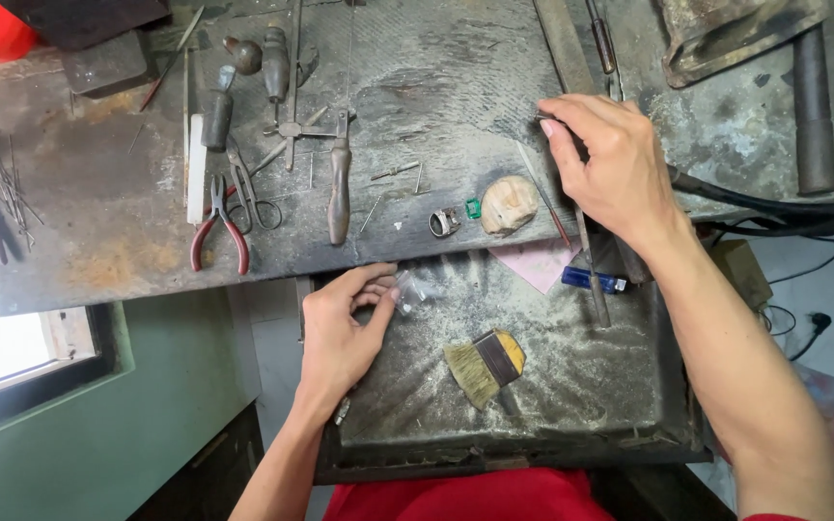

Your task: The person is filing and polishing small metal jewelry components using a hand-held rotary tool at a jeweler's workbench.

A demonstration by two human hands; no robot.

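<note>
Right now the left hand (345,323) is resting at the near edge of the counter (108,222), its thumb and fingertips pinching a small clear plastic bag (412,287) over the dusty catch tray (571,386) that is sliding out beneath the counter. The grip there is closed on the bag, but only lightly, at one corner. The right hand (605,164) is reaching further back on the counter, its fingers curling closed around a thin dark tool (544,118); what kind of tool it is I cannot tell, since the fingers are hiding most of it.

Just beside the counter's near edge a silver ring (444,223), a small green stone (473,207) and a pale lump of wax-like material (509,204) are lying close together, between the two hands. A flat brush (485,367) is lying in the tray, and red-handled pliers (219,227) and scissors (251,193) are sitting well to the left.

As a judgement, the risk is lying in small things near an edge. The right forearm is crossing above the ring and the stone, so a low sweep back could be knocking either one off into the grey dust of the tray, where the stone would be hard to find. The bag, held so slightly, could be slipping or spilling whatever it is carrying.
</note>
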